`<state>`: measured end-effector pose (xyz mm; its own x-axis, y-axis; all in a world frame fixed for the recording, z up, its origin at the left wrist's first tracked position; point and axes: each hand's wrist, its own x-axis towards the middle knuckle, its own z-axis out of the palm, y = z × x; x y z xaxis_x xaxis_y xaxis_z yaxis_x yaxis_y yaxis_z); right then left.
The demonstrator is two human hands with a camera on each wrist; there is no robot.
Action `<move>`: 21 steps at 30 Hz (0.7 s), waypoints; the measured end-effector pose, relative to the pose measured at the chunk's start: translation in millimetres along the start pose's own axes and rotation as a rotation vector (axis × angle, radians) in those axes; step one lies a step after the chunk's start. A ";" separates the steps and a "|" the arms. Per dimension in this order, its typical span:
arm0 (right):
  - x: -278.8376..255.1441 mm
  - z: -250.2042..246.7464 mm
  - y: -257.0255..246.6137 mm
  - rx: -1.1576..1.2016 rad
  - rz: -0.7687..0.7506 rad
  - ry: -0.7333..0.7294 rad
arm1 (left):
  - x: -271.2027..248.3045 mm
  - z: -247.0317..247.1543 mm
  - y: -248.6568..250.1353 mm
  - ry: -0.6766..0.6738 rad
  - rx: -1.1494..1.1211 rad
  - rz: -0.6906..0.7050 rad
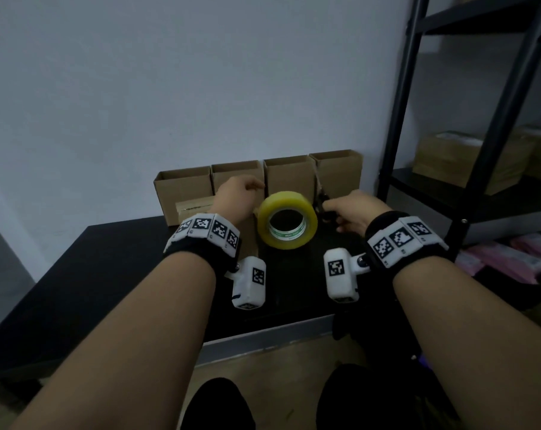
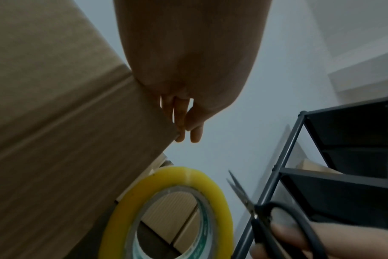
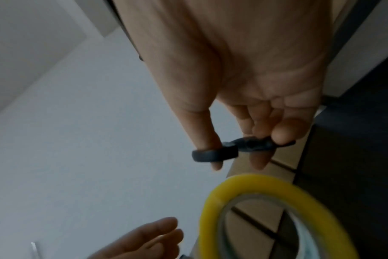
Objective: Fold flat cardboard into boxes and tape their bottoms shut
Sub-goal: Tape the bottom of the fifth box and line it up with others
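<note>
Four brown boxes (image 1: 238,178) stand open-topped in a row against the wall at the back of the black table (image 1: 77,274), and the yellow tape (image 1: 287,223) stands on edge before them. The right hand (image 1: 354,212) holds black scissors (image 2: 266,224), thumb through one loop. The left hand (image 1: 236,198) has straight fingers lying along a cardboard edge (image 2: 89,140).

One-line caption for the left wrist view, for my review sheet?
Left hand fingers at a cardboard box edge, beside a yellow tape roll; right hand holds black scissors.
</note>
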<state>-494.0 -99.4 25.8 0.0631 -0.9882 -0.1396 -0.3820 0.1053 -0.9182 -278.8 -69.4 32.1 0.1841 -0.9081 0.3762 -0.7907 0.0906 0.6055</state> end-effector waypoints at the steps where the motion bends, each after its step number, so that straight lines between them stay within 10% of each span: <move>1: -2.0 3.4 -2.2 0.048 -0.011 -0.041 | -0.9 -2.7 -0.5 0.026 -0.008 -0.009; 21: -63.6 32.6 -20.0 -0.030 0.096 -0.708 | -20.7 -22.5 -9.2 -0.016 0.164 -0.029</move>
<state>-460.3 -35.0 40.9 0.6073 -0.6642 -0.4359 -0.4402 0.1754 -0.8806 -262.2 -42.2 34.5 0.1999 -0.9157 0.3485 -0.8703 -0.0025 0.4926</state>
